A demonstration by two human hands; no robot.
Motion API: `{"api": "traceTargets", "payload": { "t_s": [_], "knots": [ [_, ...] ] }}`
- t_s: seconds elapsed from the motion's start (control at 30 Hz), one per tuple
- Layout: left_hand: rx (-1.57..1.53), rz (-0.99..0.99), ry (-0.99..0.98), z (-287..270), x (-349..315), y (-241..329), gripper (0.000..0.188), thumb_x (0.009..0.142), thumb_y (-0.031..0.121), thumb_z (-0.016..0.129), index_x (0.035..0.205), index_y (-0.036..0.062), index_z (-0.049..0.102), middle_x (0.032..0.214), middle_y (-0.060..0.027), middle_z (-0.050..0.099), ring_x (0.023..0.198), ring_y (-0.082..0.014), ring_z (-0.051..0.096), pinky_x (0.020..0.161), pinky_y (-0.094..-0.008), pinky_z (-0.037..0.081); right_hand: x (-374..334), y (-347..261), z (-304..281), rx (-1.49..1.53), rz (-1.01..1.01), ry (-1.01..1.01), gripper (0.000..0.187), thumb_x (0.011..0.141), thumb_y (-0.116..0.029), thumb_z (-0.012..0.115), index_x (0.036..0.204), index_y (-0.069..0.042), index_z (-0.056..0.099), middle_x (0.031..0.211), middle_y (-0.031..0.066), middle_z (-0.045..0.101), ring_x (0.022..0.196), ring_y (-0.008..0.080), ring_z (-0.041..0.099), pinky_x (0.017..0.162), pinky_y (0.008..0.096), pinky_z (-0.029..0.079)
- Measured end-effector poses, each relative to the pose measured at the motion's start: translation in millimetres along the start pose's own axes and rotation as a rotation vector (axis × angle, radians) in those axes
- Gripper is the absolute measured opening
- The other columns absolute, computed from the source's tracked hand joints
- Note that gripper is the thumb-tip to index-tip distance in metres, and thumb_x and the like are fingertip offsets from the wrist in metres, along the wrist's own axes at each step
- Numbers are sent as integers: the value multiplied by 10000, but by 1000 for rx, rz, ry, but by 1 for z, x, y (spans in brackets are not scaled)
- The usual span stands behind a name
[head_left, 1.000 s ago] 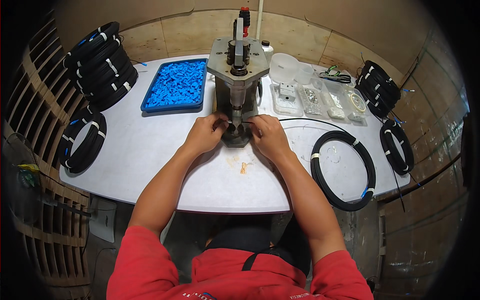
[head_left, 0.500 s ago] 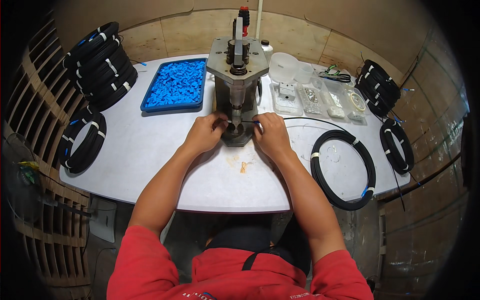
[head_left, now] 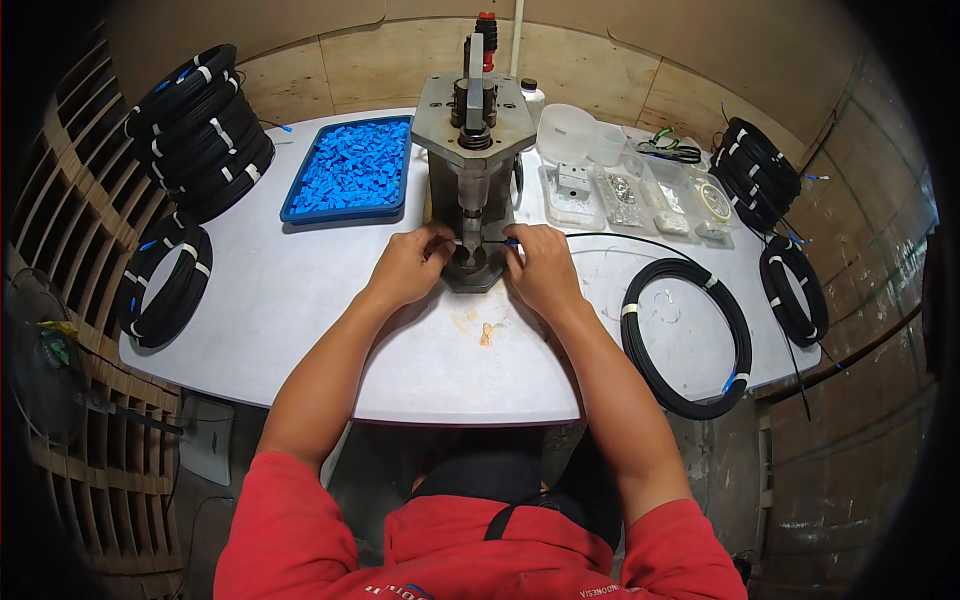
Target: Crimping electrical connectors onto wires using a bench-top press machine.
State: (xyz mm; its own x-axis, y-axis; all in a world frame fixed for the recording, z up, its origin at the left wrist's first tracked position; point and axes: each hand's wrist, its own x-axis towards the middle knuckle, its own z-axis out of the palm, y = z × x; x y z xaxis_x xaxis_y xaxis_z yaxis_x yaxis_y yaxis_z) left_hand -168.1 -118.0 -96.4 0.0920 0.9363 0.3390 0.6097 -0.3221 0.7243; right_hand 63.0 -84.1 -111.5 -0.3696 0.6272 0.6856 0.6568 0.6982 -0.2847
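Observation:
A metal bench press (head_left: 475, 150) stands upright at the middle of the table, its ram low over the base. Between the press's lower parts runs a thin black cable (head_left: 630, 241), its middle stretch partly hidden by the metal. On the right side of the press, my right hand (head_left: 545, 265) is closed around this cable, with a small blue piece at its fingertips. My left hand (head_left: 410, 268) is closed in a pinch at the other side, where a small pale tip of the cable shows. From my right hand the cable bends to a taped black cable coil (head_left: 635, 345).
A dark blue tray (head_left: 293, 217) of small blue connector parts stands left of the press. Stacked cable coils (head_left: 205, 150) rise at far left, others (head_left: 750, 175) at far right. Clear plastic containers (head_left: 567, 135) and small-part boxes (head_left: 625, 205) sit behind my right hand.

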Motion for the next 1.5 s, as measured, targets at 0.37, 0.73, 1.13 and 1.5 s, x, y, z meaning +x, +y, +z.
{"api": "traceTargets", "payload": {
  "t_s": [0.37, 0.73, 1.13, 1.5],
  "knots": [
    [-10, 14, 7, 1, 0, -1, 215, 947, 150, 629, 1088, 6, 703, 856, -198, 739, 761, -307, 721, 732, -384, 554, -2, 2, 2, -8, -43, 6, 204, 851, -92, 727, 1049, -57, 691, 963, 102, 684, 987, 304, 629, 932, 420, 449],
    [-18, 14, 8, 2, 1, -2, 206, 945, 146, 632, 1081, 10, 707, 846, -199, 734, 753, -307, 717, 729, -386, 554, -2, 1, 2, -9, -59, 20, 213, 850, -111, 726, 1053, -60, 685, 962, 102, 668, 989, 301, 618, 923, 421, 444],
    [-14, 0, -1, 2, 1, -2, 200, 943, 141, 635, 1078, 11, 705, 844, -197, 735, 744, -299, 712, 730, -384, 551, -2, 0, 2, -16, -62, 24, 167, 856, -125, 726, 1012, -76, 691, 941, 88, 662, 972, 289, 612, 911, 424, 437],
    [-28, -10, -8, 2, 1, -4, 205, 943, 143, 638, 1086, 10, 700, 873, -194, 745, 757, -297, 714, 737, -382, 553, 0, -4, 1, 36, -73, 32, 181, 845, -122, 730, 1015, -71, 694, 963, 91, 663, 989, 295, 617, 904, 421, 457]
  ]
}}
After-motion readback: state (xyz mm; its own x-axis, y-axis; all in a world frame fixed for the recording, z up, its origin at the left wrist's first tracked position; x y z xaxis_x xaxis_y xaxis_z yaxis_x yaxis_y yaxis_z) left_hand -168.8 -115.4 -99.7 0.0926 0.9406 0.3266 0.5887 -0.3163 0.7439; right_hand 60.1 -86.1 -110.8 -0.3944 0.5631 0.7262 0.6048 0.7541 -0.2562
